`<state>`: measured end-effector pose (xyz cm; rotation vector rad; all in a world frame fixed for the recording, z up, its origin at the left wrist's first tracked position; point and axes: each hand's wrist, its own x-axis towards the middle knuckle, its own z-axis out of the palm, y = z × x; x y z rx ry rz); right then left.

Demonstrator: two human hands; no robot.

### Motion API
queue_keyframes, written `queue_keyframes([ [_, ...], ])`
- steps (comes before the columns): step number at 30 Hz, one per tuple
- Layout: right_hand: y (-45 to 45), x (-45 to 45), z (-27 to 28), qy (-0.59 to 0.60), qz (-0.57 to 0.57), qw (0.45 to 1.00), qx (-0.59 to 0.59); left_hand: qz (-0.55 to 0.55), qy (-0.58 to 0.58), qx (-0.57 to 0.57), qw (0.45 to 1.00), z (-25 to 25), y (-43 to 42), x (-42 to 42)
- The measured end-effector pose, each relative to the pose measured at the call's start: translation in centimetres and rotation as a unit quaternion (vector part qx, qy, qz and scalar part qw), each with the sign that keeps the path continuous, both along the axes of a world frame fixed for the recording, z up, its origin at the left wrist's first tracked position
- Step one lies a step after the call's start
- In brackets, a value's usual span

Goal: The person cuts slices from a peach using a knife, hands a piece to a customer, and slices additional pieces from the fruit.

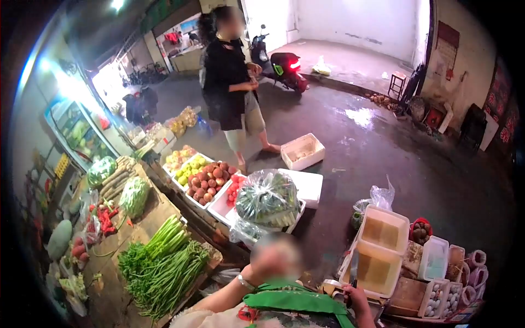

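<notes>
Off the near right corner of the cardboard-covered counter (161,210), the left hand (270,261) is raised, bracelet at the wrist; it is blurred, so I cannot tell how far its fingers are open or what they hold. The right hand (358,299) is beside the near white tub (377,273), fingers curled closed around a narrow dark tool (353,283), which stands roughly upright against the tub's near side.

Between the bagged greens (266,199) and the right-hand tubs, a strip of dark wet floor (339,218) runs away, widening towards the far doorway; one open white box (302,151) and one person (227,82) stand at its left edge.

Two bundles of long greens (164,268) lie at the counter's near right corner, two pale cabbages (135,198) farther along, one large green melon (60,240) by its left edge. Beyond the right edge sit three boxes of fruit (205,183) and one of red produce (234,191). Far right are two egg trays (433,298).
</notes>
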<state>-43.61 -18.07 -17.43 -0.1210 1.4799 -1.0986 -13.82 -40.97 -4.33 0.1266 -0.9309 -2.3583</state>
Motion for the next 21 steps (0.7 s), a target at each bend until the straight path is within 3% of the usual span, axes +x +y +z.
queue_keyframes([
  [2,-1.0,-0.2,-0.4,-0.024,0.015,0.999,-0.018,0.006,-0.024,-0.063,0.998,-1.2,-0.7,1.6],
  [3,-2.0,0.3,0.9,-0.007,0.015,1.0,-0.003,0.043,-0.246,-0.366,0.897,-2.1,-1.1,2.4],
  [6,-2.8,0.4,1.1,0.009,0.032,0.999,-0.023,0.113,-0.154,-0.034,0.981,-6.0,-0.5,2.8],
  [7,-3.0,0.4,0.7,0.012,0.031,0.999,-0.026,0.101,-0.303,-0.238,0.917,-6.0,-1.1,3.5],
  [9,-2.8,0.5,-0.7,0.028,0.036,0.999,-0.009,0.082,-0.428,-0.423,0.794,-5.3,-1.5,3.7],
  [10,-3.0,1.1,-0.4,0.029,0.034,0.999,-0.006,0.08,-0.285,-0.305,0.905,-3.8,-1.1,3.4],
  [12,-3.4,2.6,0.4,0.071,0.018,0.997,-0.018,0.072,-0.131,-0.166,0.975,-2.9,-0.6,3.5],
  [14,-3.9,3.2,0.5,0.027,0.038,0.998,0.033,0.023,0.057,-0.035,0.997,-2.6,-0.8,4.2],
  [17,-4.1,5.6,0.5,0.056,0.058,0.997,0.016,0.033,0.095,-0.029,0.994,2.3,-0.5,5.6],
  [18,-4.1,6.3,0.5,0.058,0.057,0.997,0.02,0.032,0.097,-0.026,0.994,0.4,-0.9,6.6],
  [19,-4.0,7.7,0.3,0.034,0.071,0.997,0.018,0.115,-0.049,-0.236,0.964,-3.2,-1.3,8.7],
  [21,-4.2,9.5,0.3,0.01,0.083,0.996,0.013,0.187,-0.192,-0.433,0.86,-3.5,-1.7,10.8],
])
